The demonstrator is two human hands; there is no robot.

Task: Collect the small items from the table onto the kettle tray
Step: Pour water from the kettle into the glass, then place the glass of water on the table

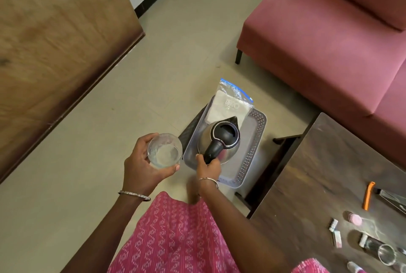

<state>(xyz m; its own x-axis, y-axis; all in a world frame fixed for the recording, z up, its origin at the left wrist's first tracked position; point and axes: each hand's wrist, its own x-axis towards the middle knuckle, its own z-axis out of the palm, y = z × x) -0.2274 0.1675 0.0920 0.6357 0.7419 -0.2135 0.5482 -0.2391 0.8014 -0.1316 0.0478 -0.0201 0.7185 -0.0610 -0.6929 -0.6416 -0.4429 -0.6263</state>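
The left hand holds a clear drinking glass, its fingers wrapped round the wall and largely hidden behind it. Whether the glass holds any liquid is hard to make out. The right hand has its fingers closed round the black handle of a rounded steel kettle with a black lid. The kettle stands in a grey perforated plastic tray, low beside the dark wooden table. What carries the tray is mostly hidden beneath it. A clear zip bag with a blue seal, holding something white, lies at the tray's far end, partly behind the kettle's spout.

Small items lie on the table near the right edge:
- an orange-handled tool
- a pink-capped little bottle
- two white sachets
- a clear tumbler
- a metal piece cut off by the frame

Their labels are too small to read.
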